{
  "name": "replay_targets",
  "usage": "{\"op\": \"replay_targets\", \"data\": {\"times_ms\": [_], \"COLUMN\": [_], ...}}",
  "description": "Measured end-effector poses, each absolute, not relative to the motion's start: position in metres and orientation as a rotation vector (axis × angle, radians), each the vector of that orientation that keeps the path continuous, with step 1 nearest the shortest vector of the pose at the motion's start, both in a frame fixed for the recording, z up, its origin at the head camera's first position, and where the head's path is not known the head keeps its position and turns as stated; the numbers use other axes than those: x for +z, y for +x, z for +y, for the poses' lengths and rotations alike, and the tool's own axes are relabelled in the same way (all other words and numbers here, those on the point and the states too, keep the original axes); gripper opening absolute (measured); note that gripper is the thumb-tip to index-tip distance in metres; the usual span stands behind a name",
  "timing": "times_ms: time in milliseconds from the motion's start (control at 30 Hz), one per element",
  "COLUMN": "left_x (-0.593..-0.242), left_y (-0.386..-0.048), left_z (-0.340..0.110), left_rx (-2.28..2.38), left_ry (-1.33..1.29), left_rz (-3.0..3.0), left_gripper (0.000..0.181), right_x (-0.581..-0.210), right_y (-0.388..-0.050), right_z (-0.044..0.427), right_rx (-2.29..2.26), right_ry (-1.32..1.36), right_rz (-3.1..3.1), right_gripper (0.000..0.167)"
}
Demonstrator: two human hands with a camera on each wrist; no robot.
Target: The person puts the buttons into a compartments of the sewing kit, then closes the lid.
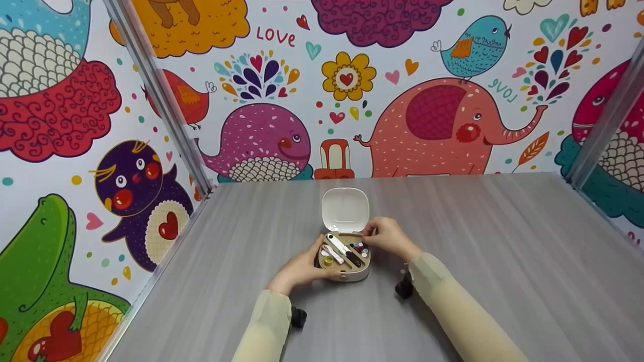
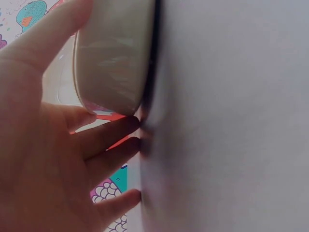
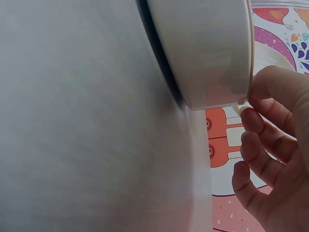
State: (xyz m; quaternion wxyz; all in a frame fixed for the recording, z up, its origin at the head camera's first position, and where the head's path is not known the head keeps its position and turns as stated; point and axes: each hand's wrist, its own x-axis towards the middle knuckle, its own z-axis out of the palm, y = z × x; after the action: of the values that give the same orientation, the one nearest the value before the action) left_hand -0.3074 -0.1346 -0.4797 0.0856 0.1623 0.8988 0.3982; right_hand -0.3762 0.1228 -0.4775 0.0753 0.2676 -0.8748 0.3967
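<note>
A small white storage box point(image 1: 354, 276) stands on the table, its hinged lid point(image 1: 345, 210) raised at the back. Inside is a tan divided tray point(image 1: 344, 262) with a long white-and-black tool point(image 1: 344, 249), a small gold round piece point(image 1: 328, 261) and several tiny coloured pieces point(image 1: 359, 247), too small to identify. My left hand point(image 1: 304, 265) holds the box from the left, thumb along the front and fingers round the side and back. My right hand point(image 1: 390, 236) pinches the rim at the back right corner, near the hinge; whether it grips the tray's edge too is unclear.
The grey wood-grain table point(image 1: 483, 241) extends around the box on all sides. Behind it stands a wall point(image 1: 342, 30) printed with cartoon animals, with metal posts point(image 1: 166, 95) at its corners. Each wrist carries a black camera mount point(image 1: 298, 318).
</note>
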Motion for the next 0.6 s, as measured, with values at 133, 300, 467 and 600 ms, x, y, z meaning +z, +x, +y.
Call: {"op": "replay_targets", "data": {"times_ms": [133,300,467,600], "left_x": [-0.481,-0.483,-0.481,-0.480], "left_y": [-0.308,-0.308,-0.308,-0.307], "left_z": [-0.133,-0.132,-0.133,-0.135], "left_rx": [1.196,1.210,1.201,1.207], "left_ry": [0.490,0.494,0.493,0.490], "left_rz": [2.673,2.656,2.665,2.666], "left_gripper": [0.114,0.115,0.115,0.115], "right_x": [-0.479,-0.477,-0.474,-0.474], "right_y": [-0.375,-0.370,-0.364,-0.358], "right_z": [0.127,0.138,0.158,0.177], "right_rx": [1.213,1.272,1.356,1.388], "right_ry": [0.812,0.776,0.715,0.704], "right_rz": [-2.612,-2.619,-2.644,-2.662], "right_gripper": [0.004,0.003,0.004,0.004]}}
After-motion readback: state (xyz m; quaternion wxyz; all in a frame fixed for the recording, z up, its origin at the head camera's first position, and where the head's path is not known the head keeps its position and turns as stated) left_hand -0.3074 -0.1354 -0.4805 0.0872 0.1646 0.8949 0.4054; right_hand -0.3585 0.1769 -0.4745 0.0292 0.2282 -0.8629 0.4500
